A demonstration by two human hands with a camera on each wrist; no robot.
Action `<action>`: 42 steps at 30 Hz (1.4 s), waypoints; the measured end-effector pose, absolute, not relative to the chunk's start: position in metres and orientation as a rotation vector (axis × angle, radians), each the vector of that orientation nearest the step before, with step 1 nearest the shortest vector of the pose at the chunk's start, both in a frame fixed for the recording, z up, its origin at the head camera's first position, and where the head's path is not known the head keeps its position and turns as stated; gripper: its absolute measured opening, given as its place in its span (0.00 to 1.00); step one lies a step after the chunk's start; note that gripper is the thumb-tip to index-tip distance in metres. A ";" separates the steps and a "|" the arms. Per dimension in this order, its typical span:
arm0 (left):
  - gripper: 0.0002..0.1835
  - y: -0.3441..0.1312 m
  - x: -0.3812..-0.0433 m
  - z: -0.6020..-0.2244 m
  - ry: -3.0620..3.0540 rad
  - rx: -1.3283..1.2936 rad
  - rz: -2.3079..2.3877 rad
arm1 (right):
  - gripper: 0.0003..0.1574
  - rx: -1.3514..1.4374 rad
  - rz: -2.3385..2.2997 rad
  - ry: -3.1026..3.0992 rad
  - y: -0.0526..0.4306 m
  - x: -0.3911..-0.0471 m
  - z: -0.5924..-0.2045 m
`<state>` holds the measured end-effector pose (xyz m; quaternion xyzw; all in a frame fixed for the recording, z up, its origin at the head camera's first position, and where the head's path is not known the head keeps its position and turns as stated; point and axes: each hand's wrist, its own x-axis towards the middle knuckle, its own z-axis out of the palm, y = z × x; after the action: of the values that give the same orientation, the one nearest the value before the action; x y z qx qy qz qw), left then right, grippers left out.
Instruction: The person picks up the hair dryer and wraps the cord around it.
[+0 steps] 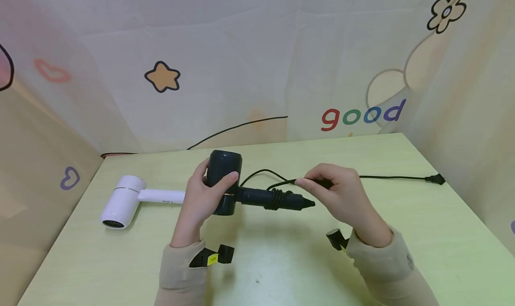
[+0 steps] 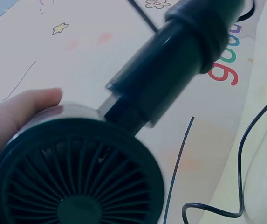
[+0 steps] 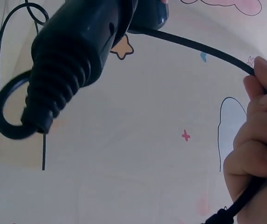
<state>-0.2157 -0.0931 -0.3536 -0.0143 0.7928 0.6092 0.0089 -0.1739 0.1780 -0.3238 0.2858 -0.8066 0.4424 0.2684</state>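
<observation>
A black hair dryer point(image 1: 224, 167) is held level above the table by my left hand point(image 1: 199, 194), whose fingers and thumb wrap its barrel. The left wrist view shows the round ribbed grille point(image 2: 79, 186) at the barrel's end. Several turns of black cord point(image 1: 275, 199) are wound round the handle point(image 1: 251, 196). To the right of the handle, my right hand point(image 1: 338, 192) pinches the cord with curled fingers, and a stretch of it runs taut in the right wrist view point(image 3: 194, 44). A white hair dryer point(image 1: 124, 203) lies on the table at the left, its handle end hidden behind my left hand.
The light wooden table point(image 1: 273, 261) meets a printed cloth backdrop point(image 1: 241, 73) at its far edge. Loose cord point(image 1: 390, 177) stretches right to a black plug point(image 1: 435, 179) near the table's right edge. A black wrist camera point(image 1: 337, 239) sits by the right sleeve.
</observation>
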 end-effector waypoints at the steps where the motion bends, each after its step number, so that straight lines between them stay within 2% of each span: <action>1: 0.41 -0.093 -0.216 -0.354 2.491 -0.053 1.919 | 0.11 0.790 1.192 -2.167 0.177 -0.173 -0.323; 12: 0.38 -0.089 -0.216 -0.355 2.564 -0.108 2.195 | 0.11 0.898 1.203 -2.162 0.170 -0.169 -0.325; 20: 0.35 -0.091 -0.218 -0.357 2.584 -0.136 2.365 | 0.05 0.958 1.192 -2.288 0.167 -0.171 -0.329; 29: 0.36 -0.096 -0.219 -0.354 2.517 -0.252 2.521 | 0.09 0.983 1.216 -2.514 0.166 -0.172 -0.332; 42: 0.39 -0.097 -0.216 -0.349 2.394 -0.324 2.573 | 0.06 0.998 1.148 -2.822 0.165 -0.179 -0.337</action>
<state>-0.2159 -0.0969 -0.3493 -0.0901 0.6655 0.7155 -0.1926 -0.1787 0.1646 -0.3373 0.3112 -0.8797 0.3580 -0.0320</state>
